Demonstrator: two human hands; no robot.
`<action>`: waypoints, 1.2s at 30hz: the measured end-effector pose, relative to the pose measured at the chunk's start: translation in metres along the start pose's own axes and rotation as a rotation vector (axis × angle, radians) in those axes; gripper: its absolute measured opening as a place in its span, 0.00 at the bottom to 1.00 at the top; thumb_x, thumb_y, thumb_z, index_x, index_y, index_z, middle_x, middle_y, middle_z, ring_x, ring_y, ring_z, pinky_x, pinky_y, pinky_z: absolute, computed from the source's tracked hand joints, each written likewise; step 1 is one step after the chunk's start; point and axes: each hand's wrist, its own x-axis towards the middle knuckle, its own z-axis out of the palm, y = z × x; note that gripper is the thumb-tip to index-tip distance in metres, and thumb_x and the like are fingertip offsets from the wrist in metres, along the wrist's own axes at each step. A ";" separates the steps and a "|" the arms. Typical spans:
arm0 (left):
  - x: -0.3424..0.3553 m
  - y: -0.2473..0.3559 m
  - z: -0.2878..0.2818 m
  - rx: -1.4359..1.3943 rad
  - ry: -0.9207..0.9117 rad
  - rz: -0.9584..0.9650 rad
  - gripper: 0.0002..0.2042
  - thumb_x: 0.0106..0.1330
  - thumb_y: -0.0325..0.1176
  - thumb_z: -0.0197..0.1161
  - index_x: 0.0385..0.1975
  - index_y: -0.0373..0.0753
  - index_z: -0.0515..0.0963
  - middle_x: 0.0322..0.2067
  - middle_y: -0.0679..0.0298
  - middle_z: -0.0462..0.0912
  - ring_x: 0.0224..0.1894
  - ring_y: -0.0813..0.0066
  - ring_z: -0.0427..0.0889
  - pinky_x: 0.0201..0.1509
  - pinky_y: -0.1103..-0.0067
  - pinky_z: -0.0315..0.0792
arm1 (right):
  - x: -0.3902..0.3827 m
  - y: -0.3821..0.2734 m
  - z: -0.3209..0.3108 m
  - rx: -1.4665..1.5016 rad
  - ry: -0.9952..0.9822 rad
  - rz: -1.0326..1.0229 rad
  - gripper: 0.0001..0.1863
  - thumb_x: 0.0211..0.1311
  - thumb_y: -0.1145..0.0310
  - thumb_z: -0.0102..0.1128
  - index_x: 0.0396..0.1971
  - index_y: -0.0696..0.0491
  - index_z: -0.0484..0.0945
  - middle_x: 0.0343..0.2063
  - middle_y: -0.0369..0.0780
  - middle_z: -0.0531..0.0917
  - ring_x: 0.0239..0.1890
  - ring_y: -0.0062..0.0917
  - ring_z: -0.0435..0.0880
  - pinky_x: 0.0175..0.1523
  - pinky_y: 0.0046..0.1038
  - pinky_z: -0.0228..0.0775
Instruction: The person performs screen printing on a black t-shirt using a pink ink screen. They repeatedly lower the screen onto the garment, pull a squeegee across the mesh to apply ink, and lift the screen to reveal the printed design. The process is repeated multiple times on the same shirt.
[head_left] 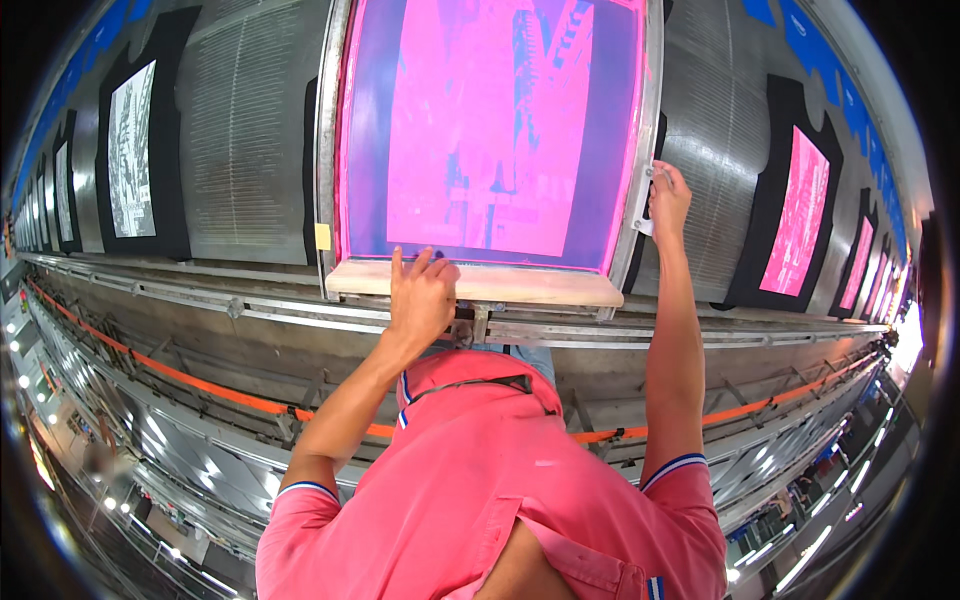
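A screen frame holds a mesh coated in pink and purple. Along its near edge lies a wooden squeegee bar. My left hand grips this bar left of its middle, fingers curled over the top toward the mesh. At the frame's right side, my right hand has closed fingers on a small metal bracket; its fingertips are partly hidden. A yellow tape piece is on the frame's lower left.
Black garments with white prints lie leftward, others with pink prints rightward, on grey metal platens. A metal rail runs below them, with an orange strip along the lower structure.
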 end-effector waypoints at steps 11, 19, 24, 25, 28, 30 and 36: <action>0.002 0.001 -0.003 0.004 0.017 0.000 0.15 0.51 0.22 0.63 0.40 0.42 0.84 0.45 0.62 0.87 0.59 0.55 0.79 0.70 0.44 0.56 | -0.002 -0.004 -0.001 0.027 -0.026 0.023 0.10 0.69 0.70 0.57 0.44 0.55 0.82 0.15 0.26 0.67 0.14 0.09 0.60 0.18 0.20 0.47; -0.001 0.002 -0.003 0.002 0.008 -0.030 0.17 0.50 0.22 0.63 0.41 0.42 0.84 0.47 0.62 0.87 0.60 0.56 0.79 0.71 0.45 0.56 | -0.004 -0.005 -0.002 0.069 -0.040 0.032 0.10 0.69 0.70 0.57 0.45 0.56 0.83 0.16 0.26 0.67 0.14 0.09 0.59 0.18 0.20 0.48; -0.003 0.004 -0.003 0.014 0.012 -0.035 0.18 0.50 0.22 0.63 0.42 0.43 0.84 0.48 0.62 0.87 0.60 0.56 0.79 0.71 0.46 0.56 | -0.001 -0.004 -0.003 0.035 -0.033 0.019 0.10 0.68 0.71 0.57 0.45 0.57 0.83 0.16 0.26 0.68 0.15 0.09 0.60 0.19 0.20 0.49; -0.004 0.003 -0.001 0.011 0.014 -0.035 0.18 0.50 0.22 0.63 0.42 0.43 0.84 0.48 0.62 0.87 0.60 0.56 0.79 0.71 0.46 0.56 | -0.002 -0.004 -0.002 0.033 -0.037 0.014 0.11 0.68 0.71 0.56 0.45 0.57 0.83 0.16 0.26 0.68 0.15 0.09 0.61 0.19 0.20 0.49; -0.005 0.001 0.001 0.007 0.018 -0.040 0.18 0.50 0.22 0.63 0.43 0.43 0.84 0.49 0.63 0.86 0.61 0.56 0.79 0.71 0.46 0.56 | -0.004 -0.007 -0.001 0.044 -0.037 0.019 0.11 0.68 0.71 0.56 0.45 0.57 0.82 0.15 0.26 0.68 0.14 0.09 0.60 0.19 0.20 0.49; -0.007 0.002 0.001 0.008 0.013 -0.046 0.18 0.50 0.22 0.63 0.43 0.43 0.84 0.49 0.63 0.86 0.61 0.57 0.79 0.72 0.46 0.56 | -0.004 -0.007 -0.001 0.046 -0.039 0.026 0.10 0.68 0.71 0.56 0.44 0.57 0.83 0.15 0.26 0.68 0.14 0.09 0.60 0.18 0.20 0.48; -0.010 0.004 0.000 -0.004 0.005 -0.062 0.19 0.50 0.21 0.62 0.45 0.42 0.83 0.49 0.63 0.86 0.61 0.57 0.78 0.72 0.46 0.54 | -0.003 -0.007 0.000 0.058 -0.033 0.020 0.10 0.68 0.71 0.56 0.45 0.57 0.82 0.15 0.26 0.67 0.13 0.09 0.59 0.17 0.20 0.47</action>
